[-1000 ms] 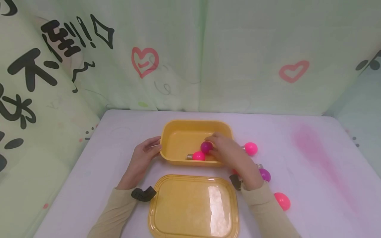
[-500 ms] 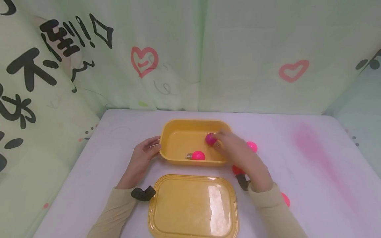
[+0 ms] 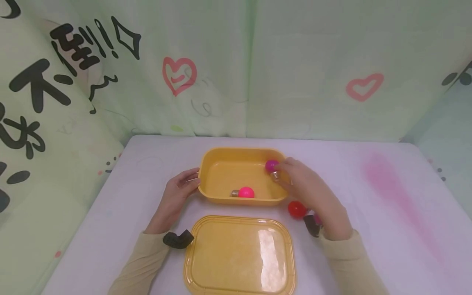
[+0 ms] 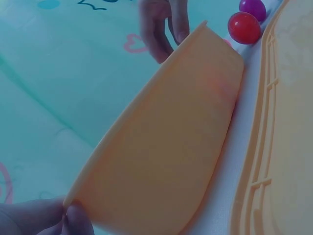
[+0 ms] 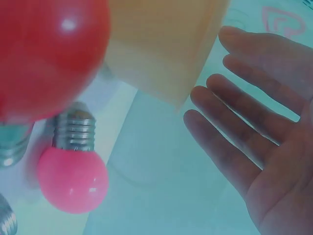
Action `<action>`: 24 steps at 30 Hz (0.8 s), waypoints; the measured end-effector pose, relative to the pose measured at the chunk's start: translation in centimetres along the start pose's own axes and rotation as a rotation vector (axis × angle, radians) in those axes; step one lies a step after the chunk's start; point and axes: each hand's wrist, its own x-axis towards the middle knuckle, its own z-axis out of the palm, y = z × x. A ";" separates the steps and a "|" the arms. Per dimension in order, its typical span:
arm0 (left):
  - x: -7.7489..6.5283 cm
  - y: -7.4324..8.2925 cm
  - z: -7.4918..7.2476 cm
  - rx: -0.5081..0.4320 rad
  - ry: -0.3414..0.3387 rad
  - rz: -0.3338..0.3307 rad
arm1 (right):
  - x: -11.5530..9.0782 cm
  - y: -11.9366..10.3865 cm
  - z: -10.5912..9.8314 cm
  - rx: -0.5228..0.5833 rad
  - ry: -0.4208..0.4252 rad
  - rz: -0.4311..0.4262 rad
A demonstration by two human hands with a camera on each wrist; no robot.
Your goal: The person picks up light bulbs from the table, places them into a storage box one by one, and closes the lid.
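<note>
In the head view, my left hand (image 3: 175, 200) pinches the left rim of a yellow plastic box (image 3: 225, 174) between thumb and fingers. My right hand (image 3: 307, 184) is at the box's right side, its fingers extended over the rim. By those fingertips, inside the box, is a purple light bulb (image 3: 272, 166) with its metal screw base toward me. A pink bulb (image 3: 246, 192) lies along the near wall. The right wrist view shows the right fingers (image 5: 230, 132) straight and spread, with no bulb between them; the purple bulb is hidden there.
A yellow lid (image 3: 236, 254) lies flat in front of the box. Beside the box's near right corner rests a red bulb (image 3: 297, 209), with a purple bulb (image 4: 253, 8) close by. Another pink bulb (image 5: 73, 181) appears in the right wrist view. My right forearm covers part of the table.
The purple bulb in the box has moved right and back, away from the pink one. My right hand has shifted right with it, its fingers now extended. The left hand stays on the rim.
</note>
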 end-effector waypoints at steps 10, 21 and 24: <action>-0.1 0.0 0.0 0.012 0.006 -0.002 | -1.1 1.5 -0.5 0.044 0.018 -0.006; 0.0 0.0 0.0 0.011 0.008 -0.002 | -2.0 2.5 -0.6 0.076 0.029 0.014; 0.0 0.0 0.1 0.008 0.007 0.003 | -2.2 2.7 -0.8 0.077 0.016 0.053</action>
